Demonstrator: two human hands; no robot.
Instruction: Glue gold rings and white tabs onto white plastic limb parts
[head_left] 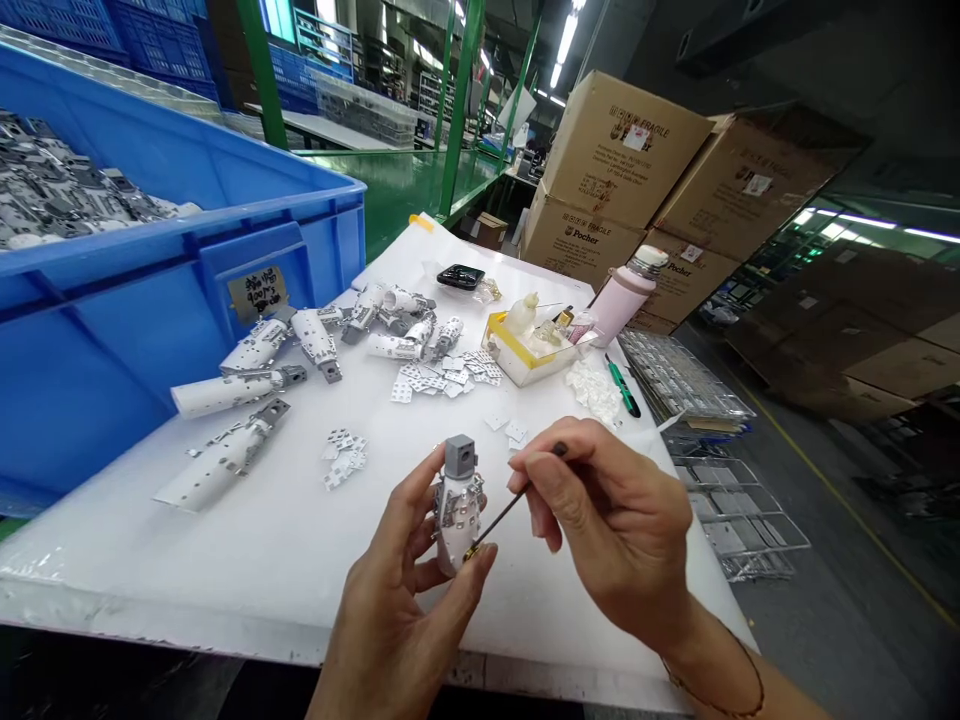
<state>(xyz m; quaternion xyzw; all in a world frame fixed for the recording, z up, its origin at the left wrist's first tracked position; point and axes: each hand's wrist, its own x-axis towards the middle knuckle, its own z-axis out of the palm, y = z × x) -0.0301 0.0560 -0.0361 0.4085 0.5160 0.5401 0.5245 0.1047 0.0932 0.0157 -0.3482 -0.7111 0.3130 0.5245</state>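
My left hand (401, 590) is closed around a small white cylinder with a grey block on top (458, 495), studded with little metal pieces, held upright over the white table (247, 560). My right hand (607, 520) pinches a thin dark tool (504, 515) whose tip touches the cylinder's lower right side near my left fingertip. Several similar white cylinders (247, 385) lie on the table to the upper left. Small metal pieces (442, 378) are scattered behind, and a few (343, 457) lie nearer my hands.
A large blue crate (150, 280) full of metal parts stands at the left. A yellow-rimmed tray (529, 345) with small bottles, a pink bottle (626, 295), a green pen (622, 387) and a black dish (460, 276) sit behind. Clear part trays (675, 375) and cardboard boxes (622, 170) are at right.
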